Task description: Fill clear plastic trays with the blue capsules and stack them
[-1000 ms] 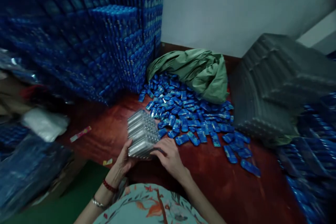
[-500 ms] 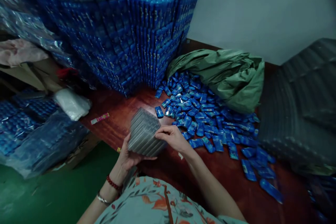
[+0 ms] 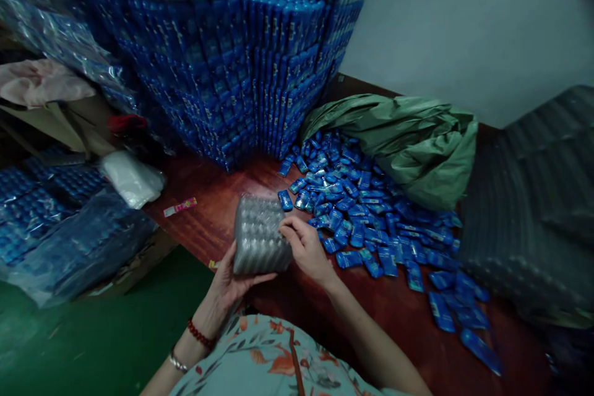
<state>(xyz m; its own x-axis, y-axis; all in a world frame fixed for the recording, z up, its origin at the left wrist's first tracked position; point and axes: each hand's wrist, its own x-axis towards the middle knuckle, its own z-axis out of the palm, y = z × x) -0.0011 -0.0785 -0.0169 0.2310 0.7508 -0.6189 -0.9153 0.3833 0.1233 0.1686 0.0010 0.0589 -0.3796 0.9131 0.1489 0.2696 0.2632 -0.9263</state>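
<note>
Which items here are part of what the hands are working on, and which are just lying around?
In hand:
- clear plastic tray, held by left hand and right hand
- loose blue packets right beside it

Lying about:
- green sack
- stacked blue packs
- white bag
- small wrapper
- grey tray stacks

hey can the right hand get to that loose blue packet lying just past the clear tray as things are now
Probably yes. The right hand rests at the right edge of the clear tray, and the blue packet lies on the red table just beyond its fingers, with nothing between. That hand would have to let go of the tray, though.
</note>
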